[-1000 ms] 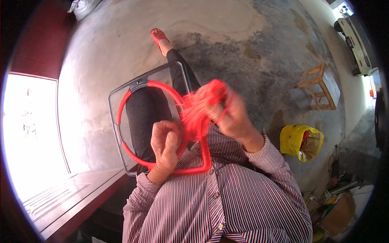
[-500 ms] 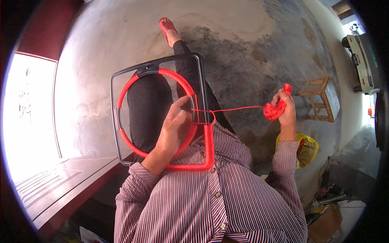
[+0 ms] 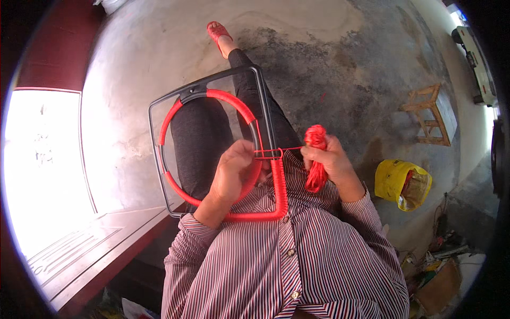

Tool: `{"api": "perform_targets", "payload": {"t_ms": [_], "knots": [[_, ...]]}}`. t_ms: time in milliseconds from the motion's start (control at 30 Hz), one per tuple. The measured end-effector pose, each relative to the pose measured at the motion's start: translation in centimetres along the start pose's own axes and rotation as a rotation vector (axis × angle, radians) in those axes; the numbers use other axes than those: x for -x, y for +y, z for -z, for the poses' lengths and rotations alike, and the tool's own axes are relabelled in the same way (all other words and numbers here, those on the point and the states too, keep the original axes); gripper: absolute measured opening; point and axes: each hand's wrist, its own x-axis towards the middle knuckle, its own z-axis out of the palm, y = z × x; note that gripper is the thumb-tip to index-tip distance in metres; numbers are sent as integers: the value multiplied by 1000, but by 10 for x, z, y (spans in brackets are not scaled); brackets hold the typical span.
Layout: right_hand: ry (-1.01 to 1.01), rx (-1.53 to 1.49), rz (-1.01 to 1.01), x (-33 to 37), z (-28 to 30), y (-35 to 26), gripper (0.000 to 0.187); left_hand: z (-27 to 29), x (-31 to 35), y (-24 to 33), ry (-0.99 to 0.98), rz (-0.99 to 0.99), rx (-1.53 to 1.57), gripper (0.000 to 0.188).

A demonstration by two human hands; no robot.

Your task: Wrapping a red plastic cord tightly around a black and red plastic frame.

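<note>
A black square frame (image 3: pixel 258 87) with a round ring (image 3: pixel 232 99) inside it rests over my lap. Red cord is wound tightly around its near side (image 3: pixel 249 217), the lower right upright and parts of the ring. My left hand (image 3: pixel 229 173) is closed at the ring's right side, where red strands cross to the upright; its fingertips are partly hidden and slightly blurred. To the right of the frame, my right hand (image 3: pixel 334 162) grips a bundle of red cord (image 3: pixel 316 178). From the bundle a short taut strand (image 3: pixel 292 148) runs to the upright.
A yellow bag (image 3: pixel 390 178) lies on the concrete floor to the right, with a small wooden stool (image 3: pixel 438 117) beyond it. At the left stands a dark red panel-like surface (image 3: pixel 101 239). Assorted clutter (image 3: pixel 438 282) fills the lower right.
My right hand has come in leftward with the cord bundle, close to the frame, and the strand between them is shorter. My left hand's raised finger has curled down at the ring.
</note>
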Motion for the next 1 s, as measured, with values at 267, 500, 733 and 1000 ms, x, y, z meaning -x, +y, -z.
{"api": "perform_targets", "payload": {"t_ms": [267, 500, 733, 1000], "knots": [[158, -93, 37, 15, -5, 11, 26, 1, 3, 3, 88, 158, 29, 9], [136, 63, 20, 36, 0, 11, 19, 4, 5, 1, 107, 189, 116, 9], [89, 108, 45, 29, 6, 11, 21, -4, 1, 4, 91, 162, 142, 17], [16, 246, 67, 45, -2, 10, 20, -1, 1, 2, 102, 180, 9, 23]]}}
